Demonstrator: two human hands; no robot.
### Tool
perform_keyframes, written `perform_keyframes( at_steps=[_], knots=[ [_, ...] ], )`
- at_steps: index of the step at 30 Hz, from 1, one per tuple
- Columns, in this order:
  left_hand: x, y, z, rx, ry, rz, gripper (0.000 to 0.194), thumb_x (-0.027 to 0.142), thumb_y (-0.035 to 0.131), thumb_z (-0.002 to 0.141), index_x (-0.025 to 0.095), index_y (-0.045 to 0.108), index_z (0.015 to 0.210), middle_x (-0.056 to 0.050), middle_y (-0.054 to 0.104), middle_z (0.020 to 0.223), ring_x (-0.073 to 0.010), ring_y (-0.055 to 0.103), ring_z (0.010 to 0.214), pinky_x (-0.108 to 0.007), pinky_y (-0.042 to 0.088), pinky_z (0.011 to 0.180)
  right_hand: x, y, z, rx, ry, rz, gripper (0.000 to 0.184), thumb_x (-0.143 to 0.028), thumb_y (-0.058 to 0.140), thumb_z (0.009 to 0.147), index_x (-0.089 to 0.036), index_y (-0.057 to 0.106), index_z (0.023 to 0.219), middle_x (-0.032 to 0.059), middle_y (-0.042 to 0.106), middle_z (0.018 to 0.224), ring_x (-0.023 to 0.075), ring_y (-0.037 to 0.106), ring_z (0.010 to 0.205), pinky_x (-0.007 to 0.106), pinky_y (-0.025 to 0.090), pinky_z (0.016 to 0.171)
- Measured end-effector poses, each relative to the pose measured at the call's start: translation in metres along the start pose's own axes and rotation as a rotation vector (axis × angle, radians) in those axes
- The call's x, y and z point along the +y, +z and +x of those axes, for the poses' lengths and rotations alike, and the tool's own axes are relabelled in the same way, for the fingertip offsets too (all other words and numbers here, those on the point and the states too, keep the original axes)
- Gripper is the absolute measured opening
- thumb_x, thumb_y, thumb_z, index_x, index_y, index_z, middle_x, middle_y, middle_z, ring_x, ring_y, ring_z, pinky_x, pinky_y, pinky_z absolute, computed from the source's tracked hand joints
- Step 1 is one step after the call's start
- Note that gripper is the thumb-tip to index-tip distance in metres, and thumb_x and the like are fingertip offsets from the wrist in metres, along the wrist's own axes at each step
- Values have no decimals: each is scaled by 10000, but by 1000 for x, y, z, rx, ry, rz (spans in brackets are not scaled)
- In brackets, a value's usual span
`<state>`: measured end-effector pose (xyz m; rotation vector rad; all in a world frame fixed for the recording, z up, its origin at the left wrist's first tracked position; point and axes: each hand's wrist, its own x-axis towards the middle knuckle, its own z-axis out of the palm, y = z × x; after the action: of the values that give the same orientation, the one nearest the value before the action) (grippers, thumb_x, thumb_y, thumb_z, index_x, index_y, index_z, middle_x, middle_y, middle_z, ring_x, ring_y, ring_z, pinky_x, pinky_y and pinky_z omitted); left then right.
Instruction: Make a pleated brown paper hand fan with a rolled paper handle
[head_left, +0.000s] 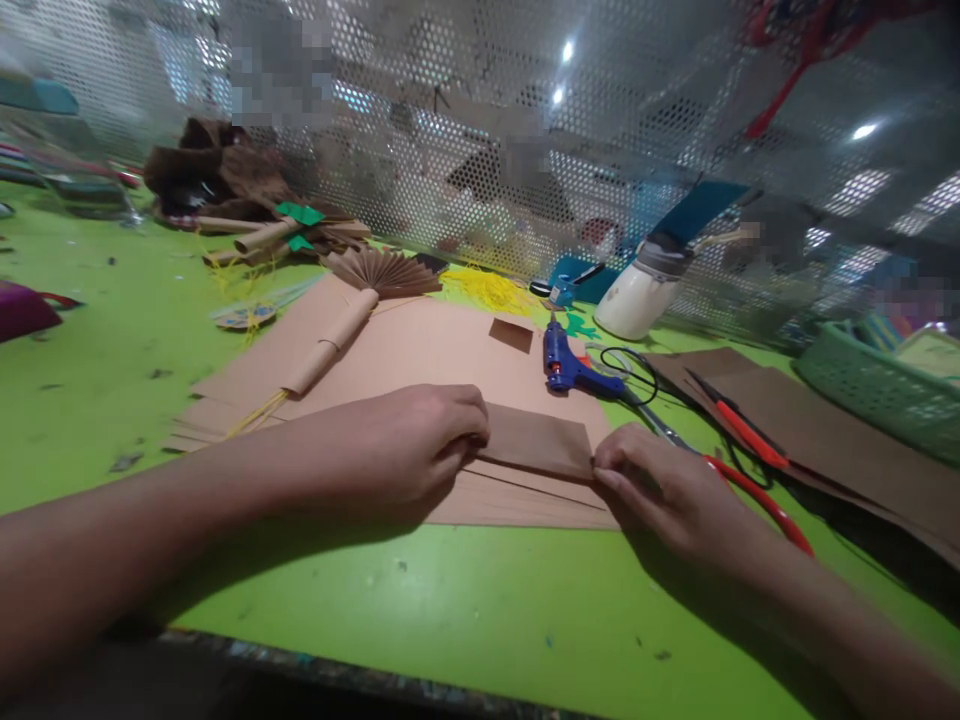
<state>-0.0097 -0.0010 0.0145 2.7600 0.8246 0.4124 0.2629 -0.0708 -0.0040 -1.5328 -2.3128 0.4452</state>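
Observation:
A folded strip of brown paper (536, 440) lies across a stack of brown paper sheets (420, 340). My left hand (442, 435) grips the strip's left part with curled fingers. At its right end, my right hand (652, 475) pinches the lower corner between thumb and fingers. Beyond my left hand rests a rolled paper tube (330, 345) topped by a pleated paper fan (386, 272), with yellow strands at its lower end. A small brown paper piece (511, 334) sits further back on the sheets.
A blue glue gun (566, 360) lies behind my right hand. Red-handled scissors (757, 500) lie beside that hand, and a red-handled cutter (750, 430) is on brown sheets to the right. A white bottle (637, 295), green basket (885, 385) and yellow strands (487, 290) stand further back.

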Motion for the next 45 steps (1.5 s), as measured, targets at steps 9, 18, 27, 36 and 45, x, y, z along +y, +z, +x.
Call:
perform_keyframes(
  at_steps=[9,18,27,36,45],
  knots=[
    [2,10,11,-73,47,10,147,253,521,883,164,585,785,-48,555,843,-184,504,793,-310,401,710,-3,5,-2,-79,53,-89,187,-274,398,979,-211,503,838,68,550,847,198,505,740,351,435,652],
    [-3,17,13,-101,2,-14,138,223,468,914,165,555,823,-42,573,849,-166,505,769,-283,387,673,-4,3,6,-49,-93,-14,140,-221,443,969,-208,519,852,57,561,886,201,510,844,345,432,753],
    [-3,16,13,-94,9,-28,196,209,404,936,161,556,823,-47,587,826,-154,503,707,-275,367,631,-1,-2,16,-133,-43,-29,175,-219,448,956,-186,544,814,46,578,803,166,504,721,308,422,658],
    [4,13,13,-49,79,27,258,288,410,962,193,646,1005,-46,579,818,-152,500,694,-268,355,617,-3,-3,20,-135,47,-3,156,-214,501,911,-184,583,783,36,624,753,157,540,680,283,412,623],
    [-5,17,10,-43,273,148,327,240,500,923,342,652,1193,-70,577,862,-189,504,750,-300,342,624,-3,-3,21,-107,129,69,117,-228,550,882,-187,585,777,34,644,770,166,559,701,300,432,655]
  ],
)
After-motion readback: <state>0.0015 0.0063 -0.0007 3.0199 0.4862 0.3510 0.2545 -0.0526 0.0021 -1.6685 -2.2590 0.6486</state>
